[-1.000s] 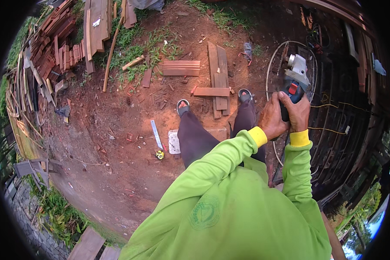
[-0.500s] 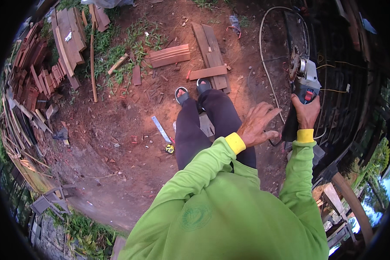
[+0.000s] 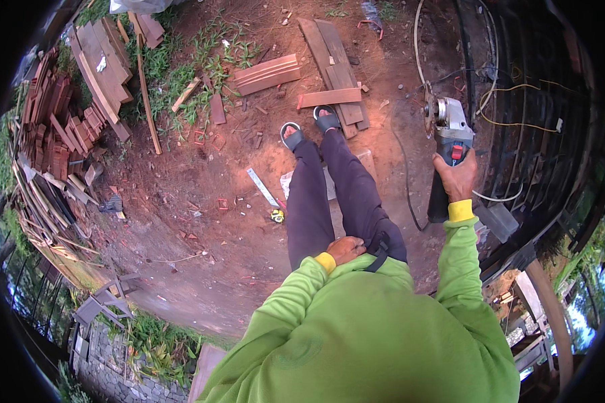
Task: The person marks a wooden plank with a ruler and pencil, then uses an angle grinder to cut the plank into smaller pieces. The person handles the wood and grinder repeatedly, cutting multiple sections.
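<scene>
My right hand [image 3: 457,174] is wrapped round the body of an angle grinder [image 3: 452,124], held out to the right. The grinder has a grey metal head, a red switch and a dark handle, and its disc [image 3: 429,111] faces left. A dark cord runs from the handle's lower end. At my waist, my left hand [image 3: 346,250] lies against the top of my dark trousers [image 3: 314,208] by the hem of the green shirt. Its fingers are curled together; whatever they may hold is hidden. A black strap [image 3: 379,252] hangs just right of it.
A tape measure [image 3: 277,215] and a metal ruler [image 3: 262,187] lie left of my legs. Beyond my feet are boards [image 3: 333,60] with a short plank [image 3: 329,98] across them. Stacked wood [image 3: 54,127] fills the left; a pale hose [image 3: 418,40] and yellow cord [image 3: 511,124] lie right.
My left hand has drawn back from beside the grinder to my waist, its spread fingers now curled. The grinder in my right hand has shifted slightly left and down in the picture.
</scene>
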A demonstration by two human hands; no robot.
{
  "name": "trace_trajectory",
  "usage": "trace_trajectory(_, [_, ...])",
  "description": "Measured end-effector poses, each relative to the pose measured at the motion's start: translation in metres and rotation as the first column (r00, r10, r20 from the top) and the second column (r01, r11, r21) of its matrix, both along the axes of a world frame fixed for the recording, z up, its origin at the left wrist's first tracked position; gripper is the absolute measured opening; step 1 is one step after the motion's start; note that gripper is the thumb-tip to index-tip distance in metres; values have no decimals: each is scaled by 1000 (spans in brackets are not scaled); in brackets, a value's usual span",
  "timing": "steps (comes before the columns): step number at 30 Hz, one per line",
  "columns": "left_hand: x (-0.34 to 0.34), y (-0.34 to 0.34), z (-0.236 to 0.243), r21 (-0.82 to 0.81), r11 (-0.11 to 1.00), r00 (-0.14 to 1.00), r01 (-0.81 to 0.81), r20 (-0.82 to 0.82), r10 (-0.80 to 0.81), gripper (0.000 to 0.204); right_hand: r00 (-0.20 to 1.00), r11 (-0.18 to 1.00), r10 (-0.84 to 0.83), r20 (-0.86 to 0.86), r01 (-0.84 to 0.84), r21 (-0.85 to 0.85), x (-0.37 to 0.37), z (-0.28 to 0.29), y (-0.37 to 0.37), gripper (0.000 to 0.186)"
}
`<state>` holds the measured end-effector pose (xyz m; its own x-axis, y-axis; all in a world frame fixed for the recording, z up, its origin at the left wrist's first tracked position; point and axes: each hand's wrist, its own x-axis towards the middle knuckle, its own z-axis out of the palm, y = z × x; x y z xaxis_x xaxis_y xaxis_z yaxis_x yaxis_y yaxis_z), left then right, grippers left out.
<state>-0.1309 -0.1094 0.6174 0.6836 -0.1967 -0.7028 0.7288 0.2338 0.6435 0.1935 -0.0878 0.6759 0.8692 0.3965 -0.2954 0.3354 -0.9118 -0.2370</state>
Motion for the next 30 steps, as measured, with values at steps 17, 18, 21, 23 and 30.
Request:
trace_trajectory(17, [-135,-11,-26,585,782,705,-215,-462,539,31,992,997,59,-116,-65,-48,35,-99,0,64])
trace_trajectory(18, [-143,-14,-22,548,778,685,-308,-440,581,32,991,997,72,-114,-76,-28,35,-103,-6,63])
trace_trajectory(21, [-141,18,21,407,847,701,-342,-489,519,31,989,993,45,-142,-60,-101,38,-114,-20,65])
trace_trajectory(23, [-144,26,50,291,827,640,-481,-528,558,27,990,992,75,-124,-86,-89,40,-128,-24,65])
trace_trajectory(30, [-129,110,-134,709,681,745,-184,-351,567,25,995,992,94,-29,-96,-82,45,-251,-35,61])
